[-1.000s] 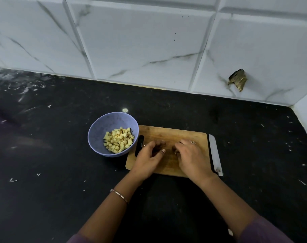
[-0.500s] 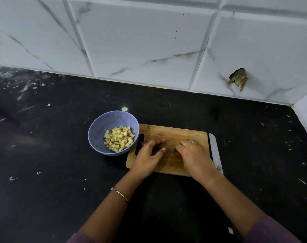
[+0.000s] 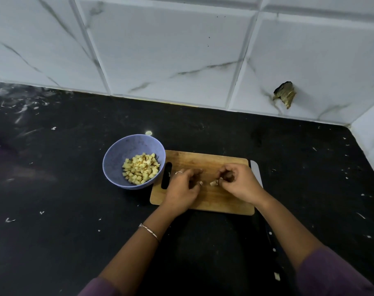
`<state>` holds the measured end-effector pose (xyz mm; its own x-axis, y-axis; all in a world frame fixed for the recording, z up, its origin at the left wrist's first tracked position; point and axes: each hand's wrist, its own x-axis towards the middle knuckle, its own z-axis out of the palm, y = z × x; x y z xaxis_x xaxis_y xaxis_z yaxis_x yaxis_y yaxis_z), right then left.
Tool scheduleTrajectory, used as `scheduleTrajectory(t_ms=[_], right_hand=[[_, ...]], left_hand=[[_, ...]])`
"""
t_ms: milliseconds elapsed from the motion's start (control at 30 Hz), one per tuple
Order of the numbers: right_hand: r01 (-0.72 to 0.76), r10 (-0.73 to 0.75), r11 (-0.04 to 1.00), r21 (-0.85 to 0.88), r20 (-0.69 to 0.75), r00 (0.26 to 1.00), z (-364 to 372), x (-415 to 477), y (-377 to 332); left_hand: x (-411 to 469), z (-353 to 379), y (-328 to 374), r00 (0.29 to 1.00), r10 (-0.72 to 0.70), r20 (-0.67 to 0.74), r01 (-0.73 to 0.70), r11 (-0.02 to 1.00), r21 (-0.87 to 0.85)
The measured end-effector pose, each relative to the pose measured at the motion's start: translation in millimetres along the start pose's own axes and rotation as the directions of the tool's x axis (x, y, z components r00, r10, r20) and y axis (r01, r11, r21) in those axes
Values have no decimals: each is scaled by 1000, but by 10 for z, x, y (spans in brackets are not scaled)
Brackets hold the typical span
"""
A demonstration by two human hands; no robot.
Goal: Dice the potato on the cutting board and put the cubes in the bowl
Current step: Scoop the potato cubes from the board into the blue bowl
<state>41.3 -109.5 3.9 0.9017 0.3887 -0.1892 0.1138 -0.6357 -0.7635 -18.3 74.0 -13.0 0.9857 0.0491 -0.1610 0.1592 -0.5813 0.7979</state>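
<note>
A wooden cutting board lies on the black counter. Left of it, touching its corner, stands a lilac bowl holding several pale potato cubes. Both my hands are over the middle of the board. My left hand rests palm down with its fingers loosely bent; whatever lies under it is hidden. My right hand has its fingers curled and pinches a few small potato pieces that lie between the two hands.
A knife lies along the board's right edge, its blade pointing away and its dark handle running under my right forearm. White tiled walls close off the back and right. Small white scraps dot the black counter.
My right hand has lifted and curled its fingers round the potato pieces, which now show between the hands. My left hand has shifted slightly away from it.
</note>
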Motion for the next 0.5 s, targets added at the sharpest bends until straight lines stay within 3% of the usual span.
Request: scheduleTrajectory(t_ms=[200, 500], right_hand=[[-100, 154, 928, 360, -122, 981, -39, -83, 54], [-175, 264, 881, 440, -149, 953, -53, -108, 143]], left_hand=[[83, 131, 89, 994, 111, 13, -110, 944, 312], [89, 213, 184, 981, 184, -58, -146, 904, 401]])
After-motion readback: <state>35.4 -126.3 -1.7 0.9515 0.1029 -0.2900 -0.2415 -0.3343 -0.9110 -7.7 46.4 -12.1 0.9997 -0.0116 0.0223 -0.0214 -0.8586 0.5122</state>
